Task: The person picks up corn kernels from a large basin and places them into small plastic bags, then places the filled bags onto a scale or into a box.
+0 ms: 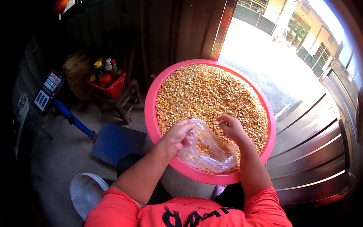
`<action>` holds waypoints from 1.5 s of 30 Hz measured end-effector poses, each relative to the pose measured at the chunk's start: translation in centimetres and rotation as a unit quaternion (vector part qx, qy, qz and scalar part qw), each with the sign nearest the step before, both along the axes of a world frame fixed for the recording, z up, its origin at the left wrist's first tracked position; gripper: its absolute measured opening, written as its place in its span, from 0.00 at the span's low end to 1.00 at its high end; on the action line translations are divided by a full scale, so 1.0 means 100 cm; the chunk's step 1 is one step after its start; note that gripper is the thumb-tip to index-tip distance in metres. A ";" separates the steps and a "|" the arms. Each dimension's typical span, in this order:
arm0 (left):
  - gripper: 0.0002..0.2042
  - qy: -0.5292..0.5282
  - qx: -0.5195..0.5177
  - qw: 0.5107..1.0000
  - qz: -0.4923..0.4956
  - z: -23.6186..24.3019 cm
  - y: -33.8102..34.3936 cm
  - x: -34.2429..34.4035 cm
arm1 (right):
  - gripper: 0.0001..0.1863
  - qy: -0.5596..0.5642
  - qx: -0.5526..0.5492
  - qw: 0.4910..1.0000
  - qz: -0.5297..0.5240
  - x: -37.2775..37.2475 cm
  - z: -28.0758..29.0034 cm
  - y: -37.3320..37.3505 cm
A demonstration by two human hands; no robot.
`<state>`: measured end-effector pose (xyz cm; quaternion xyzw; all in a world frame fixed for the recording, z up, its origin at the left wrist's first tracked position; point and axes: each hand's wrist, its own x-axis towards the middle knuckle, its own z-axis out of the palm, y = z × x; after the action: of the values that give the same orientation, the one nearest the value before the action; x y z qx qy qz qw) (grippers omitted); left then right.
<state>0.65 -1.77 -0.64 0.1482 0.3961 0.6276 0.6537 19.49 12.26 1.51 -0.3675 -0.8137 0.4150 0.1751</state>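
A wide pink tub (pixel 150 108) is heaped with yellow corn kernels (pixel 208 90). My left hand (pixel 179 138) grips the edge of a crumpled clear plastic bag (pixel 204 149), which lies over the kernels at the tub's near side, with some kernels visible inside or under it. My right hand (pixel 230 126) is just above the kernels at the bag's upper right; its fingers are curved and apart, and I see nothing held in them.
A blue platform scale (pixel 119 142) with a keypad display (pixel 48 90) stands left. Behind it are a red basket of bottles (pixel 115 89) on a wooden stool (pixel 123 109) and a sack (pixel 75 75). A white bucket (pixel 87 193) is lower left, metal panels (pixel 310 147) right, a bright doorway upper right.
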 end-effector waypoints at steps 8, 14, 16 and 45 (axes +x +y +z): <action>0.04 -0.004 -0.001 1.000 -0.002 0.004 0.000 0.003 | 0.14 -0.221 0.115 0.961 0.119 -0.018 -0.008 -0.021; 0.04 0.004 -0.004 1.000 0.000 0.004 0.001 0.004 | 0.12 -0.214 0.077 0.965 0.128 -0.013 -0.010 -0.015; 0.05 0.004 -0.010 1.000 0.004 0.014 -0.003 0.006 | 0.11 -0.169 0.061 0.976 0.123 -0.009 -0.009 -0.008; 0.06 -0.008 -0.002 1.000 0.013 0.010 -0.003 0.002 | 0.09 0.071 -0.222 0.961 0.150 -0.004 0.027 -0.019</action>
<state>0.88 -2.05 0.39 0.1365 0.3938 0.6367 0.6488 19.09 10.32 4.21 -0.2401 -0.7321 0.6322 0.0824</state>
